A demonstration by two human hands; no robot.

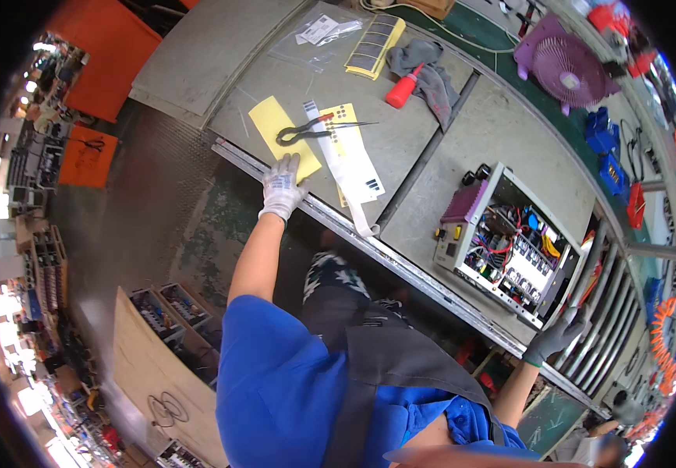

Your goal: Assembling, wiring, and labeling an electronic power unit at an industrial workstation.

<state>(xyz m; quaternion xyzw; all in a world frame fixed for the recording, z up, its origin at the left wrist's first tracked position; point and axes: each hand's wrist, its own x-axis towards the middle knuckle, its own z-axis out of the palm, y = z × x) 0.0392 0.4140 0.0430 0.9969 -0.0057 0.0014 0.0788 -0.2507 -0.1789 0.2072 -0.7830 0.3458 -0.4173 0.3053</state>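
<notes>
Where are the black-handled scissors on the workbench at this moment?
In the head view, the scissors lie on the grey workbench across two yellow sheets, just beyond the left hand and left of the red bottle.

A red squeeze bottle (402,88) lay touching a grey rag (431,74) on the bench (478,132). Near them sat a clear plastic bag (314,35) beside a yellow strip sheet (375,47). A purple fan (562,66) stood farther along, with blue bins (605,152) near it.
</notes>
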